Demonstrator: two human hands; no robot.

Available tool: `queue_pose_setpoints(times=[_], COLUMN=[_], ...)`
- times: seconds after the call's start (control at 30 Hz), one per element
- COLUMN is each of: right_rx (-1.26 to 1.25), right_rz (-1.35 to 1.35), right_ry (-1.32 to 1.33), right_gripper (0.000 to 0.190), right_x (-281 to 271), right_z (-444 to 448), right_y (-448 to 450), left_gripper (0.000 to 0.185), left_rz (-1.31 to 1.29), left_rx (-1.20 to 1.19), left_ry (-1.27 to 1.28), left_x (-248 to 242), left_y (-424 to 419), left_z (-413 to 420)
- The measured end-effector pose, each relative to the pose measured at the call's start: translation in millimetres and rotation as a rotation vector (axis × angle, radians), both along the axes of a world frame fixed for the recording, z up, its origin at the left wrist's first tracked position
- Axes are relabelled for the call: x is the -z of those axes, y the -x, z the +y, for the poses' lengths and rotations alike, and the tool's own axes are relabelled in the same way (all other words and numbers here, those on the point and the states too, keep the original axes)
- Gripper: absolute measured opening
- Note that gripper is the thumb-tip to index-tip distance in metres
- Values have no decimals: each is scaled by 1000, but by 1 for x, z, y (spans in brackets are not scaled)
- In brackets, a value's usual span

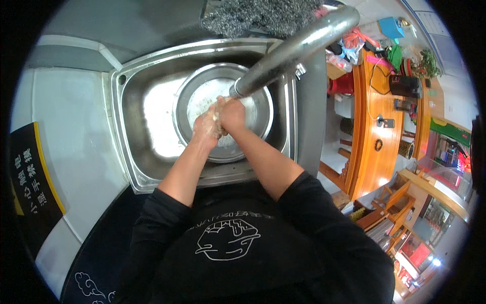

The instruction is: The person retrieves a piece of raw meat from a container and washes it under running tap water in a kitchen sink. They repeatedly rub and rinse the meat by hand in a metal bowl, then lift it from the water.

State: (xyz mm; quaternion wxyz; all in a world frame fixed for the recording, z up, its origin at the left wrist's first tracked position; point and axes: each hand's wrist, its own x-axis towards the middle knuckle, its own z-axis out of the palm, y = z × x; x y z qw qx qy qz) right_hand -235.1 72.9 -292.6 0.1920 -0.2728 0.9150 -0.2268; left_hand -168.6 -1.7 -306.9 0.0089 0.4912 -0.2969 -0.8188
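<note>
My left hand (205, 126) and my right hand (231, 114) are pressed together, right fingers over the left hand. The left hand glistens with wetness. A pale bit shows between the hands; whether it is water, lather or a held thing cannot be told. Both hands are above a round metal basin (262, 131), which sits inside a stainless-steel sink (133, 125). Some liquid with small specks seems to cover the basin's bottom. A thick metal faucet spout (296, 51) slants in from the upper right, its mouth just above my right hand.
Grey, tangled material like steel wool (262, 17) lies behind the sink. A white pipe (108, 55) meets the sink's back left corner. A black sign with writing (36, 171) is on the left wall. Off right stands a wooden counter (387, 152) bearing a dark cylindrical container (404, 86).
</note>
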Motion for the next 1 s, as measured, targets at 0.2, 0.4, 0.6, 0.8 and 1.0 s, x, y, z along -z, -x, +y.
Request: queue_pose_setpoints(times=[0.2,0.4,0.6,0.8,1.0], right_rx=[297,320,303,365,681], right_rz=[-102,-283,-812,-1332,-1423], right_ry=[288,280,191,217,548], right_gripper=[38,31,29,21,26], right_x=[-4,-44,19,-13,-1], right_z=[-5,-20,39,68,47], right_y=[-24,-43,44,67,31], left_gripper=[31,29,18,19,22], left_rz=[-39,152,-56,-189,-306], left_rx=[-147,234,128,88,410], left_ry=[-210,324,176,597,1234], left_x=[-30,87,-28,-17,-37], left_y=[-7,-43,-20,-25,-14], left_z=[-6,-34,-53,-103,-66])
